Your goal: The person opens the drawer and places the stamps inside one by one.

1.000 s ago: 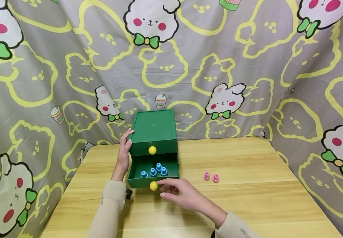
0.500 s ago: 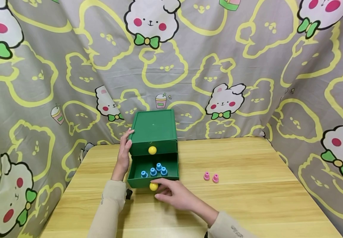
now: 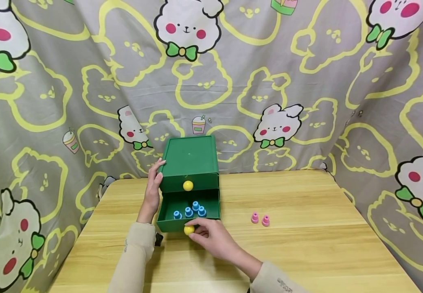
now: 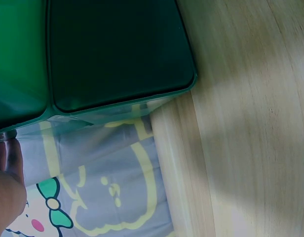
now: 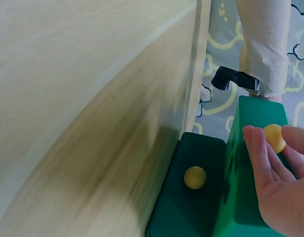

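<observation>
A green two-drawer box (image 3: 189, 156) stands at the table's back edge. Its upper drawer is closed and has a yellow knob (image 3: 187, 186). The lower drawer (image 3: 167, 224) is pulled out, with several small blue pieces (image 3: 189, 211) inside. My right hand (image 3: 197, 232) pinches that drawer's yellow knob (image 3: 188, 230); the right wrist view shows this knob (image 5: 274, 137) between thumb and fingers (image 5: 263, 168). My left hand (image 3: 155, 179) lies flat against the box's left side, fingers straight. In the left wrist view the box's dark green wall (image 4: 117, 54) fills the top.
Two pink pieces (image 3: 255, 217) (image 3: 266, 220) stand on the wooden table (image 3: 306, 252) to the right of the drawer. A cartoon-print cloth (image 3: 306, 81) hangs close behind and at both sides. A black strap (image 5: 236, 79) shows at my left sleeve.
My right hand slid left from beside the lower knob and closed its fingers round it. The left hand and the box stayed where they were.
</observation>
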Available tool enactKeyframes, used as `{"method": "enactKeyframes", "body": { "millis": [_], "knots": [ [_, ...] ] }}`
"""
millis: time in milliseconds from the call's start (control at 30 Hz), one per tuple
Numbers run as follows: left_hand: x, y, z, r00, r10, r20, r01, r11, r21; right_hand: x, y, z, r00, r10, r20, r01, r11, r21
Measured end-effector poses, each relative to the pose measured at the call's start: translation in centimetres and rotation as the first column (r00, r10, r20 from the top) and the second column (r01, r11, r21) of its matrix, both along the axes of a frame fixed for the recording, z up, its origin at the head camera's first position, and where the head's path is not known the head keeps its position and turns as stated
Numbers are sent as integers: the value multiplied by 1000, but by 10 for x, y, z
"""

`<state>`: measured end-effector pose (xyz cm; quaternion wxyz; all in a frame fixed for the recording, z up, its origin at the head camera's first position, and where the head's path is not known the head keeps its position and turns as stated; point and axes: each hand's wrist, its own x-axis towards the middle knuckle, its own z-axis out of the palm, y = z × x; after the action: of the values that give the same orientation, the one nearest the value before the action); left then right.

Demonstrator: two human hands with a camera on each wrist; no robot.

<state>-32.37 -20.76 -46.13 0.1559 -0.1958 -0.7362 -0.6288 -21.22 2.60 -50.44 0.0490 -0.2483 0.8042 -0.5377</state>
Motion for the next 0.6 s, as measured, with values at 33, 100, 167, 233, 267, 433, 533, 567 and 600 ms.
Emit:
{"method": "enactKeyframes", "body": {
  "millis": [33, 100, 167, 233, 267, 433, 533, 567, 600],
  "knots": [
    [0, 0, 0, 1000, 0, 0, 0, 1000, -1, 0, -1, 0, 1000, -9, 0, 9, 1000, -6],
    [0, 0, 0, 1000, -2, -1, 2, 1000, -2, -1, -2, 1, 1000, -26, -4, 26, 1000, -16],
    [0, 0, 0, 1000, -2, 1, 2, 1000, -1, -1, -3, 2, 999, -38, -8, 38, 999, -23],
    [0, 0, 0, 1000, -2, 4, 2, 1000, -1, -1, -3, 3, 999, -44, -12, 43, 999, -27],
    [0, 0, 0, 1000, -2, 6, 2, 1000, -1, -1, -4, 4, 999, -45, -12, 45, 999, -27],
    [0, 0, 0, 1000, 0, 11, 0, 1000, -2, -2, -4, 7, 999, -47, -20, 46, 998, -35],
    [-6, -3, -7, 1000, 8, 10, -8, 1000, -4, -4, -4, 9, 998, -49, -26, 48, 998, -36],
    [-10, -4, -11, 1000, 11, 8, -11, 1000, -3, -5, -4, 9, 998, -50, -28, 49, 998, -37],
    [-13, -5, -15, 1000, 13, 5, -13, 1000, -2, -5, -4, 9, 998, -51, -31, 49, 998, -37]
  ]
}}
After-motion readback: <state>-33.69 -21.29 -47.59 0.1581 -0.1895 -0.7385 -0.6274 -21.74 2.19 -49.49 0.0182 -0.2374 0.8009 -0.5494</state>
